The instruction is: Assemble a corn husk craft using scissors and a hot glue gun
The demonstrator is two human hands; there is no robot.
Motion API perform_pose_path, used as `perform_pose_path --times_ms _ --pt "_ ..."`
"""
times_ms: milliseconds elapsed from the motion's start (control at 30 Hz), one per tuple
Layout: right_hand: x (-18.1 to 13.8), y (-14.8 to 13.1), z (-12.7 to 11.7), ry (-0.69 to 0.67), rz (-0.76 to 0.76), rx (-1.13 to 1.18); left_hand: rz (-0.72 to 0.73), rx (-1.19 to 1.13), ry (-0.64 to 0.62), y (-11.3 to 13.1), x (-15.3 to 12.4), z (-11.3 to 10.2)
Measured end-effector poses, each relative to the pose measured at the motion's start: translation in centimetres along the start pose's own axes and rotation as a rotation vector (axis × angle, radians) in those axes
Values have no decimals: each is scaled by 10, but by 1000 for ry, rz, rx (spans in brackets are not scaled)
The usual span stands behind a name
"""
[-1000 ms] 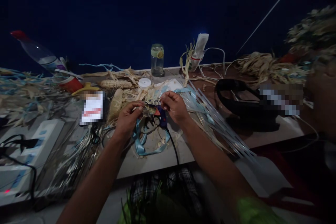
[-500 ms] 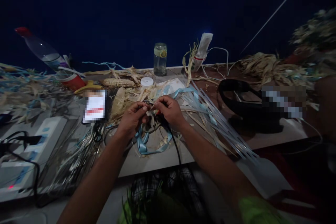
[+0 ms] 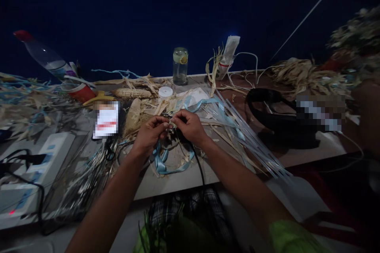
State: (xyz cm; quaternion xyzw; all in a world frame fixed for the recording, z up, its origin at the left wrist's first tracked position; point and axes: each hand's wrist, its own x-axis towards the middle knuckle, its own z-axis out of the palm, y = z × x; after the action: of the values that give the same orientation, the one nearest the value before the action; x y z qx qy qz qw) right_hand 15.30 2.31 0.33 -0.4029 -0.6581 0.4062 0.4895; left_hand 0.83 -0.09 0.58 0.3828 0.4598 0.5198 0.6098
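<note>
My left hand and my right hand meet over the middle of the table, fingertips almost touching. Both are closed in a pinch. Between them shows a small pale scrap, too dim and small to name. Just below the fingers lies a loop of light blue ribbon. A black cable runs from under my right hand over the table's front edge. Dry corn husks are strewn behind my hands, and a fibrous tan bundle lies beside my left hand.
A corn cob, a white lid and a glass jar stand farther back. Clear sticks and a black neck-shaped device lie right. Left are a phone, metal wires and a power strip.
My fingertips have shifted slightly, and the pale scrap between them shows a little more. The view has moved very slightly; the things on the table stay put.
</note>
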Motion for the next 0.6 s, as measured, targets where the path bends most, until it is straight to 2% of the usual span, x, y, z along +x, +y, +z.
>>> perform_pose_path --times_ms 100,200,333,433,600 --pt "1 0 0 12 46 70 15 -5 22 2 0 0" --pt "1 -2 0 2 160 227 60 -57 82 5 0 -1" --pt "1 -2 4 -157 273 344 137 -114 136 7 0 -3" --pt "-1 -1 11 -228 312 362 182 -85 144 5 2 -4" --pt "-2 -6 16 -214 333 465 260 2 198 0 4 -6"
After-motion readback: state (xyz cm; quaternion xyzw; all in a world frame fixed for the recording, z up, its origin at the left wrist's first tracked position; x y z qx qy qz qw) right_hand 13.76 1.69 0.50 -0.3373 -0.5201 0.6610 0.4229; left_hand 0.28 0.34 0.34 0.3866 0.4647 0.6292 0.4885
